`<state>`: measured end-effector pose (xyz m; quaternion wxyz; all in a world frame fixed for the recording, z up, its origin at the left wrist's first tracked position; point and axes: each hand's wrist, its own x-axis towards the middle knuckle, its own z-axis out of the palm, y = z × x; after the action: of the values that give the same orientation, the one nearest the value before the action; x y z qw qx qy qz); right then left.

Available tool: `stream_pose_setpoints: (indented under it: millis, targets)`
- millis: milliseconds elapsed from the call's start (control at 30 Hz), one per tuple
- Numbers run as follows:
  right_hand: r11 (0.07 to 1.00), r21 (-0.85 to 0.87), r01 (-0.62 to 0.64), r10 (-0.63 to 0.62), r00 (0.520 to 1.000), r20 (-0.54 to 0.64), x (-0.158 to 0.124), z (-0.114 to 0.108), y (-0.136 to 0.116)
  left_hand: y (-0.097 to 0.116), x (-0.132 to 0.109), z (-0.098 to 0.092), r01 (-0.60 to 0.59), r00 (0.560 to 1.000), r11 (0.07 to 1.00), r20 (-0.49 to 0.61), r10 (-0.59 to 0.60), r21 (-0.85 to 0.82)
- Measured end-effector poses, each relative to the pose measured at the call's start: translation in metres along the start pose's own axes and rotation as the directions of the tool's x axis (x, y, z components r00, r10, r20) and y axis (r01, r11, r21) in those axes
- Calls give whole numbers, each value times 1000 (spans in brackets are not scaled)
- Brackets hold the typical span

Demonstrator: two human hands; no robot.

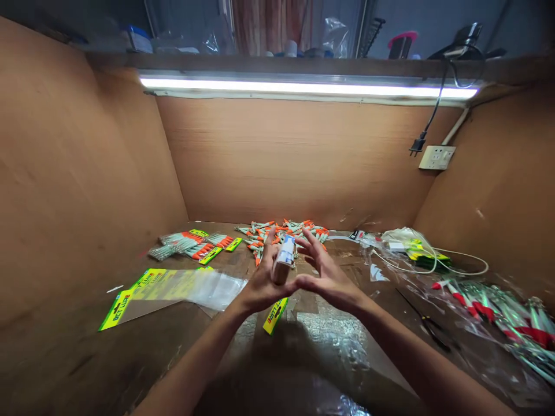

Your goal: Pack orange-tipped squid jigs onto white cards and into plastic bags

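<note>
Near the centre, my left hand (265, 276) is wrapped round a small box-like pack (284, 258) with a white and blue end and a brownish side. My right hand (324, 275) is just to its right, fingers spread, its thumb close to the bottom of the pack. Below my hands lies a yellow-green header card (275, 315), partly hidden by them. Behind them is a pile of orange and pale green lures (260, 231). To the left, clear bags with yellow headers (147, 289) lie fanned out.
Bagged lures (186, 244) lie at the back left. At the right are black pliers (429, 326), red and pale lures (481, 303), a white cord (483, 268) and green packets (422, 254). A plug (418, 143) hangs above.
</note>
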<state>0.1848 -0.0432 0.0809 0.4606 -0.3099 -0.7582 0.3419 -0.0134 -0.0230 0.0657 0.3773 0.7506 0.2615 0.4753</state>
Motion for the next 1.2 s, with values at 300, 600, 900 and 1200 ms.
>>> stream_pose_setpoints:
  millis: [300,600,900,1200]
  targets:
    - [993,-56,104,-101,993,58,27,26,-3,-7,-13,-7,-77,997,941,21,74,329]
    - [997,-53,50,-50,999,7,29,18,-6,-17,-15,1,24,999,983,30,-30,179]
    - [977,-207,46,-75,988,-138,32,-9,-19,-37,-18,-4,111,990,952,54,-131,285]
    - [991,-134,13,-27,994,-108,35,-5,4,-48,-17,-4,78,992,957,69,-101,280]
